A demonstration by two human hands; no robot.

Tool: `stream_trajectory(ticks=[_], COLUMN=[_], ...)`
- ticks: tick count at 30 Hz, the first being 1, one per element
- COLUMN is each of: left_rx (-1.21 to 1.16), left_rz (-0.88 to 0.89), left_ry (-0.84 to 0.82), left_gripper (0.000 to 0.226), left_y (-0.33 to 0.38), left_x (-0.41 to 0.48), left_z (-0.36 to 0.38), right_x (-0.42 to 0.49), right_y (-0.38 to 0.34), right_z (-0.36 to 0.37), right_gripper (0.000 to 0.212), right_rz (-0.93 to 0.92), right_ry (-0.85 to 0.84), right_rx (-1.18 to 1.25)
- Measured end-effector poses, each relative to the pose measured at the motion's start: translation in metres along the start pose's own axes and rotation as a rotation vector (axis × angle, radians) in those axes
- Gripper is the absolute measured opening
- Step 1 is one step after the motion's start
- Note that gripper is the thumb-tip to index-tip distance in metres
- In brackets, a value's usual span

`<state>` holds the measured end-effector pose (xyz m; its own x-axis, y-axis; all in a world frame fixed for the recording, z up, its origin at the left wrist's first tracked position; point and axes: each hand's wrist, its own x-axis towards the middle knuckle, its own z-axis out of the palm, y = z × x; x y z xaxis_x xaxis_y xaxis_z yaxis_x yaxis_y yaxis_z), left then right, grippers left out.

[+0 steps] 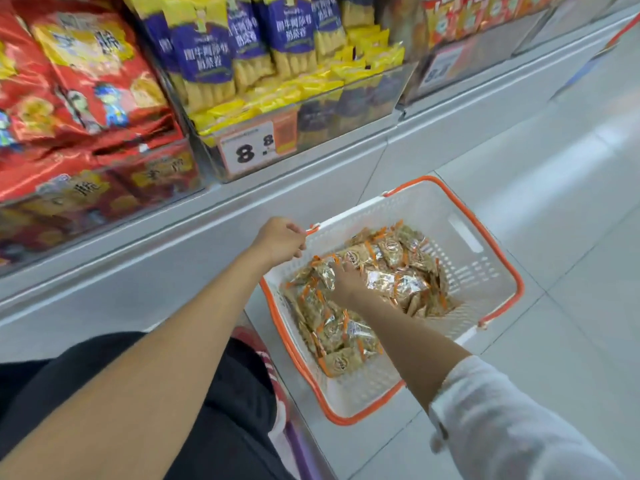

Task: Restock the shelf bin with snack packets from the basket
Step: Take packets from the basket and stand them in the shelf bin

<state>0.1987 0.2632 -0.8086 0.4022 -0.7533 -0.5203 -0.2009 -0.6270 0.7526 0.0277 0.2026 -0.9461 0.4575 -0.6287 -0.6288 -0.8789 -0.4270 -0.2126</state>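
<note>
A white basket with an orange rim stands on the floor below the shelf. Several small gold and orange snack packets fill its bottom. My left hand grips the basket's near-left rim corner, fingers curled over the edge. My right hand reaches down into the basket and lies on the packets; its fingertips are hidden among them, so a grip does not show. Above, a clear shelf bin holds yellow packets and carries an 8.8 price tag.
Tall purple and yellow snack bags stand behind the bin. Red snack bags fill the bin to the left. A grey shelf ledge runs in front. Pale floor tiles spread to the right. My dark-clothed legs are at lower left.
</note>
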Motion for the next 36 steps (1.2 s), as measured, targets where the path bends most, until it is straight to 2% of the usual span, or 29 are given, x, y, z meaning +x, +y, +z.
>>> stream_trajectory(ticks=[3,6,7,9,11,13,15,17,20,24,26,29,31,34,36], left_rx=[0.027,0.042,0.041,0.026,0.024,0.031,0.034,0.054,0.043,-0.157,-0.347,-0.625,-0.742,-0.814,-0.759], left_rz=[0.003,-0.021,-0.025,-0.025,-0.018,-0.014,-0.013,-0.021,-0.033,-0.052,-0.038,0.044,0.120,0.202,0.227], left_ry=[-0.008,0.026,0.033,0.039,0.039,0.020,-0.004,-0.004,0.021,-0.037,-0.018,0.057,0.052,-0.001,0.020], left_gripper=[0.015,0.014,0.014,0.015,0.014,0.014,0.015,0.019,0.017,0.011,0.018,0.007,0.009,0.003,0.024], left_y=[-0.007,-0.016,-0.017,-0.016,-0.015,-0.014,-0.013,-0.013,-0.010,0.011,0.032,0.071,0.093,0.114,0.126], left_x=[0.005,0.010,0.011,0.012,0.012,0.010,0.009,0.005,-0.001,-0.018,-0.026,-0.045,-0.061,-0.086,-0.100], left_z=[0.003,0.001,0.000,0.000,0.000,0.001,0.003,0.004,0.002,-0.011,-0.026,-0.061,-0.085,-0.110,-0.123], right_x=[0.023,0.028,0.023,0.000,-0.011,-0.020,-0.024,-0.032,-0.055,-0.085,-0.097,-0.113,-0.125,-0.150,-0.165], right_y=[-0.001,0.012,0.015,0.013,0.014,0.012,0.011,0.005,-0.009,-0.036,-0.052,-0.077,-0.092,-0.111,-0.118], right_z=[0.023,0.063,0.076,0.081,0.079,0.064,0.047,0.022,-0.029,-0.102,-0.136,-0.179,-0.205,-0.237,-0.254], right_gripper=[0.071,0.074,0.075,0.067,0.041,0.019,0.017,0.004,0.015,0.024,0.026,0.022,0.023,0.036,0.032], right_rz=[-0.055,-0.003,0.018,0.024,0.018,0.093,0.197,0.231,0.125,-0.082,-0.179,-0.275,-0.320,-0.426,-0.505], right_ry=[-0.080,-0.264,-0.237,-0.058,0.201,0.366,0.431,0.491,0.593,0.528,0.446,0.367,0.331,0.135,0.087], right_rx=[-0.073,-0.123,-0.121,-0.105,-0.016,0.137,0.370,0.702,1.069,1.201,1.234,1.270,1.361,1.441,1.286])
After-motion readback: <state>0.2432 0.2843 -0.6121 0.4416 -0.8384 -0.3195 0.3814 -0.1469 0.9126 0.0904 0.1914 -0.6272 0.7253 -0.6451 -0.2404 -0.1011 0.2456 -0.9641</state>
